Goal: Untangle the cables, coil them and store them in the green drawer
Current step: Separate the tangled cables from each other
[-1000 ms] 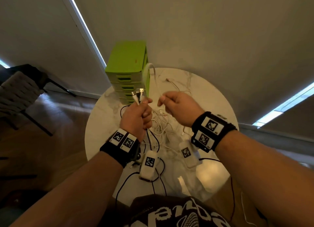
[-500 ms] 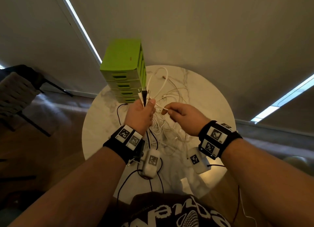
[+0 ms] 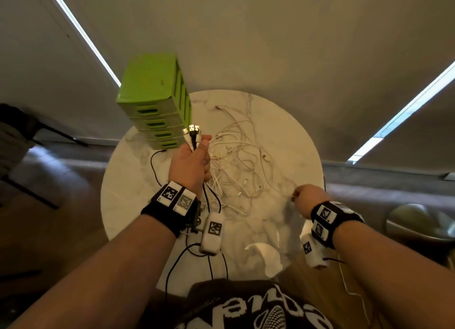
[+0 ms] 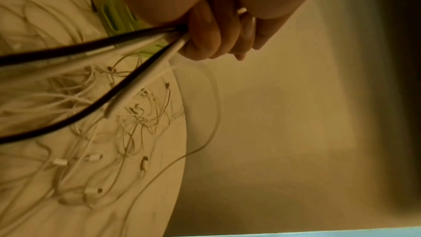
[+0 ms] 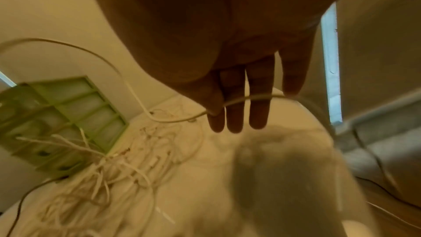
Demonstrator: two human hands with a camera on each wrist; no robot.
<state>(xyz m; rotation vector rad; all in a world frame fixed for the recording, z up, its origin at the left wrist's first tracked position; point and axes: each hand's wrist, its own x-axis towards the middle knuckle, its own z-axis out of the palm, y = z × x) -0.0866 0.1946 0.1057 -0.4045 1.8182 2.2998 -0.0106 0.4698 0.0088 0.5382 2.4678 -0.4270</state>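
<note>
Head view, left hand (image 3: 190, 161) fingers clamping cable plugs (image 3: 191, 131) pointing up, right hand (image 3: 306, 198) fingers pinching white cable (image 5: 159, 116).

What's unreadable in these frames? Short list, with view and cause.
- Right hand grip: in the head view its fingers are hidden behind the hand's back; in the right wrist view a white cable crosses the straight fingers, pinch unclear.
- Cable tangle: strands too thin and overlapped to trace in any view; right wrist view motion-blurred.
- Green drawers: whether any is open is unclear from the head view's angle.
- Left hand plugs: types too small.
</note>
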